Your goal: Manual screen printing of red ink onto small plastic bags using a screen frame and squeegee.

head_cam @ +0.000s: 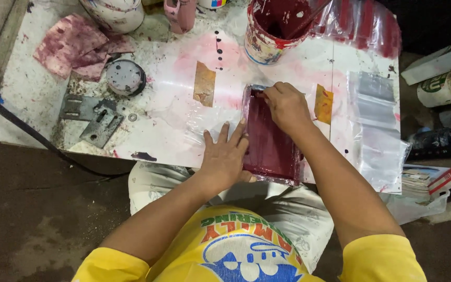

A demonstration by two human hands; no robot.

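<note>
I work at a paint-stained white table (37, 99) over dark floor. The red-inked frame (270, 138) glistens; my left hand (225, 156) lies flat, fingers spread, at its edge, and my right hand (287, 107) presses curled on its top.

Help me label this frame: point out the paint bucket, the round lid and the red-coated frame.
paint bucket (261, 44), head view, outer wall.
round lid (125, 77), head view, top face.
red-coated frame (270, 143), head view, red middle.

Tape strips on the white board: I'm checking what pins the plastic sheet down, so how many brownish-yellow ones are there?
2. One tape strip lies left of the dark red frame; the other strip lies to its right, beside the right hand. The hands or frame may hide more.
</note>
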